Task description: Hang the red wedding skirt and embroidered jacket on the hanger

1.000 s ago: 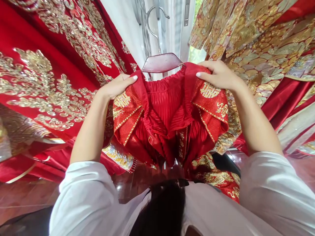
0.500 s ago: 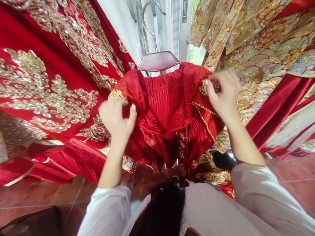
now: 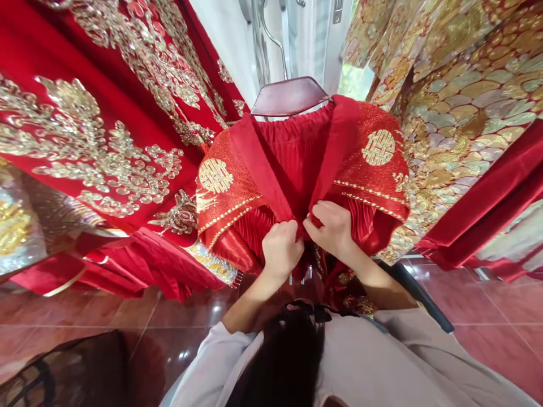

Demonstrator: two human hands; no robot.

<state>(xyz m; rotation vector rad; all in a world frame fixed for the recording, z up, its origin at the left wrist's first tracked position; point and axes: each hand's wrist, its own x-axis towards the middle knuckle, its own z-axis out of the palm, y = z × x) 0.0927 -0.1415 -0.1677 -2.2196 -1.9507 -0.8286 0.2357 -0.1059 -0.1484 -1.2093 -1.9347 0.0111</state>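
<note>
A red embroidered jacket (image 3: 373,164) with gold round emblems on both shoulders hangs in front of me on a dark wooden hanger (image 3: 288,95) with a metal hook. My left hand (image 3: 280,249) is closed on the left front edge of the jacket at its middle. My right hand (image 3: 333,229) is closed on the right front edge, and the two hands touch each other where the edges meet. A pleated red lining shows between the edges above my hands.
More red garments with gold embroidery (image 3: 97,135) hang close on the left, and gold scale-patterned ones (image 3: 458,96) close on the right. A window (image 3: 356,79) is behind the hanger. Below is a glossy red tiled floor (image 3: 500,316) with a dark bar (image 3: 419,294) across it.
Both hands came down from the jacket's shoulders to its front edges and closed on them at the middle. The jacket's shoulders now lie spread flat on the hanger.
</note>
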